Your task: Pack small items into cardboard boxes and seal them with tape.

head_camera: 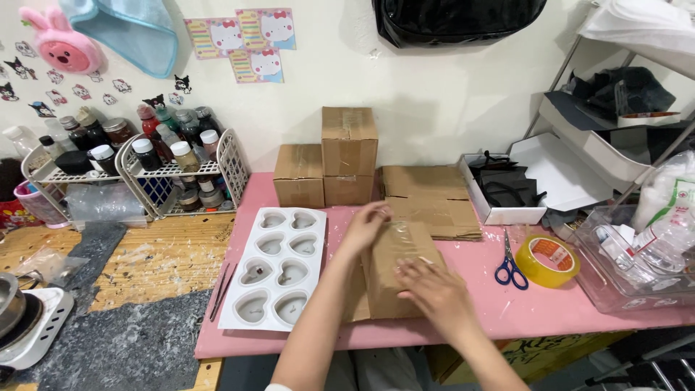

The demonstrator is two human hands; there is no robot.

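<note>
Both hands flat and open on the box (397,271), left hand (367,226) far, right hand (434,292) near, nothing gripped, so it could slide into the mold (277,268).

The person's left hand (365,226) and right hand (433,292) cover much of the cardboard box (394,271), hiding its top seam. At three o'clock, the clear plastic bin (615,279) is cut by the edge; at nine o'clock, the white hot plate (32,326) too.
</note>
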